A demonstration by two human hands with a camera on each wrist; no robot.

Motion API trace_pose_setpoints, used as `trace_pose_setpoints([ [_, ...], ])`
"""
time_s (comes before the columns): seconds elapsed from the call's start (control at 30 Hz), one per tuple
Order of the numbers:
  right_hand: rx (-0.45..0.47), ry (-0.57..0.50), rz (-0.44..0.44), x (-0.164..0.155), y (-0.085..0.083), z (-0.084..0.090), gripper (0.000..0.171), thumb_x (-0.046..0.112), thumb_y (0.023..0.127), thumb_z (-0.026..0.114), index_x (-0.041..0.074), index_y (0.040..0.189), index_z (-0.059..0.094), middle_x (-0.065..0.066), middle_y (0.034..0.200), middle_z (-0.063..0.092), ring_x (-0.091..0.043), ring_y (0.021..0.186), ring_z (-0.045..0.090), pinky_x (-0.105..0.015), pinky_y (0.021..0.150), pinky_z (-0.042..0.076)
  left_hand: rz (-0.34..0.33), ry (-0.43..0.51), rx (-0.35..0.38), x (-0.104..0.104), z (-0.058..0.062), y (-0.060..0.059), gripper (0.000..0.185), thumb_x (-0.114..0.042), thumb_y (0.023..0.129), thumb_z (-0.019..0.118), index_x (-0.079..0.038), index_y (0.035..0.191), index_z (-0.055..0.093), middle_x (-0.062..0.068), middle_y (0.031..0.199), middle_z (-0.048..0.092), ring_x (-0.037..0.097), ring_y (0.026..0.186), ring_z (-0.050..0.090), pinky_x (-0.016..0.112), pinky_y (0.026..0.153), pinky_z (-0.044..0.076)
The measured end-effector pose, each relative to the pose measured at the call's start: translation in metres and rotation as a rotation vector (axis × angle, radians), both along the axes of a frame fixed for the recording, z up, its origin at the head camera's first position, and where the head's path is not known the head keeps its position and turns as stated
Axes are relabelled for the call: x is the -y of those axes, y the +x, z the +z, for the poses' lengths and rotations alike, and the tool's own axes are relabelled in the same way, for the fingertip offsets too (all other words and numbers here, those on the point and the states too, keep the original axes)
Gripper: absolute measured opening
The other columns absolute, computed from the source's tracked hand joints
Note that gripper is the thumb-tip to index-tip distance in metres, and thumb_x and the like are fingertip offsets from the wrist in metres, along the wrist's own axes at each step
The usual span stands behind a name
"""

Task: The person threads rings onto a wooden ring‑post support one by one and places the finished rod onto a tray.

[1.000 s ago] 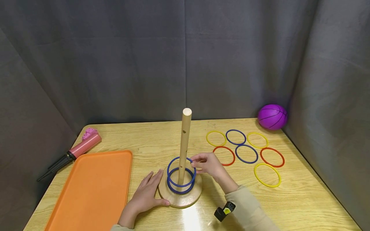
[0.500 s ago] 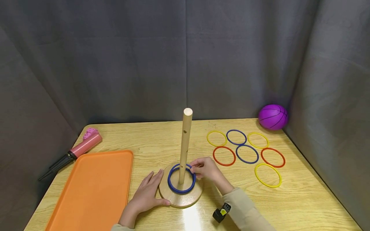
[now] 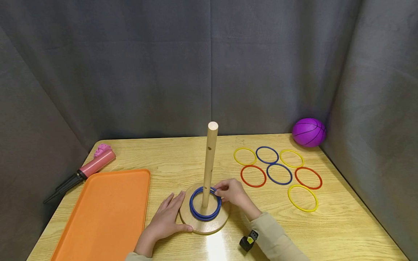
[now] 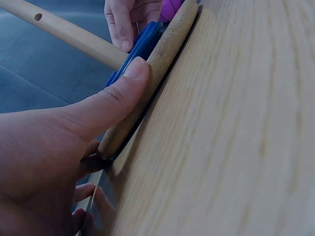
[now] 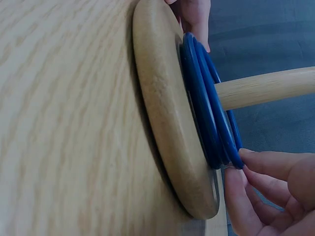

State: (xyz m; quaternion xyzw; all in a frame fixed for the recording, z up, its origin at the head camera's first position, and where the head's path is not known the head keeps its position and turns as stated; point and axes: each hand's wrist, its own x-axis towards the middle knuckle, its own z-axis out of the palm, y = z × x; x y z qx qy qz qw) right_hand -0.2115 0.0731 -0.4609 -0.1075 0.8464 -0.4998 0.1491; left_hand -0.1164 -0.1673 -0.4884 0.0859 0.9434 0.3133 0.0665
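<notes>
Lowered since the earlier frame, the top blue ring now lies on the stack at the foot of the peg.

At lower centre of the head view, the blue rings (image 3: 205, 207) are stacked around the wooden peg (image 3: 209, 163) on the round wooden base (image 3: 204, 225). The top ring's right edge is pinched by the curled fingers of the right hand (image 3: 232, 194). The left hand (image 3: 166, 219) is laid flat, fingers straight, on the counter (image 3: 183, 159), its thumb pressed against the base's left rim. An orange tray (image 3: 104, 214) is seen at lower left, a pink pump (image 3: 88, 167) behind it. Loose coloured rings (image 3: 279, 170) are spread at centre right, a purple ball (image 3: 308, 132) beyond them.
</notes>
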Motion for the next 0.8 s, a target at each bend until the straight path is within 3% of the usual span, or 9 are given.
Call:
trace_pose_setpoints([
  [0.43, -0.033, 0.046, 0.013, 0.0025, 0.0013, -0.0024, 0.01, -0.003, 0.081, 0.072, -0.002, 0.091, 0.073, -0.007, 0.077, 0.069, -0.008, 0.061, 0.061, -0.025, 0.055, 0.058, 0.001, 0.001, 0.016, -0.0011, 0.0026, 0.0006, 0.117, -0.058, 0.063, 0.081, -0.013, 0.155, 0.023, 0.009, 0.16, 0.029, 0.039, 0.149, 0.016, 0.066, 0.114, 0.021],
  [0.8, -0.086, 0.104, -0.032, 0.0055, -0.0005, -0.0057, 0.008, -0.003, 0.081, 0.071, 0.001, 0.087, 0.074, -0.004, 0.073, 0.068, -0.005, 0.056, 0.058, -0.023, 0.05, 0.055, -0.005, -0.001, 0.013, -0.0003, 0.0001, 0.0003, 0.117, -0.06, 0.063, 0.08, -0.013, 0.155, 0.023, 0.008, 0.16, 0.028, 0.039, 0.149, 0.015, 0.065, 0.114, 0.022],
])
